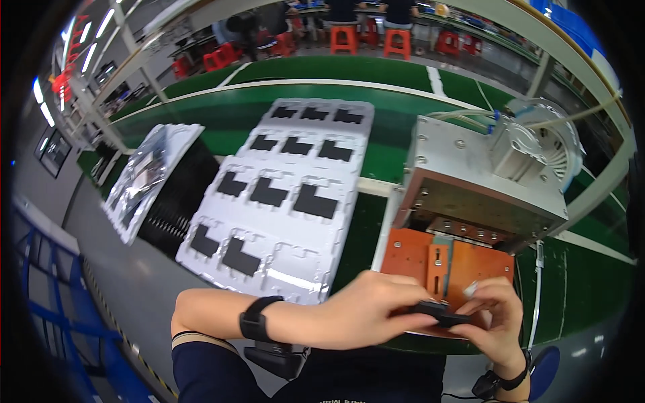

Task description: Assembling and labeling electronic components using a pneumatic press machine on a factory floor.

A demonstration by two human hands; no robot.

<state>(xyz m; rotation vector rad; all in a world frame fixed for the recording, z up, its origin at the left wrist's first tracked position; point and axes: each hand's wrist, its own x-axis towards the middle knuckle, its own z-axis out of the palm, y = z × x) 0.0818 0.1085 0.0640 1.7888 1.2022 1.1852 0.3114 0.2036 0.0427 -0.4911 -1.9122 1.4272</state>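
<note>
Between my two hands is a small flat black part (445,316), held in front of the orange fixture plate. My left hand (379,305) reaches across from the left and pinches one end between thumb and fingers. My right hand (496,312) grips the other end, and something small and whitish shows by its fingertips. Fingers cover much of the part, so its full outline is hidden. Just beyond my hands lies the orange fixture (474,269) of a metal press (480,168). Left of it, a white moulded tray (295,265) carries rows of L-shaped black parts (317,201).
A second white tray (124,215) with a clear plastic bag (144,171) lies farther left, beside a glossy black surface (178,188). The press stands close on the right, with tubes on top. Metal frame posts flank the green bench (403,101). Red stools (343,39) and people are behind.
</note>
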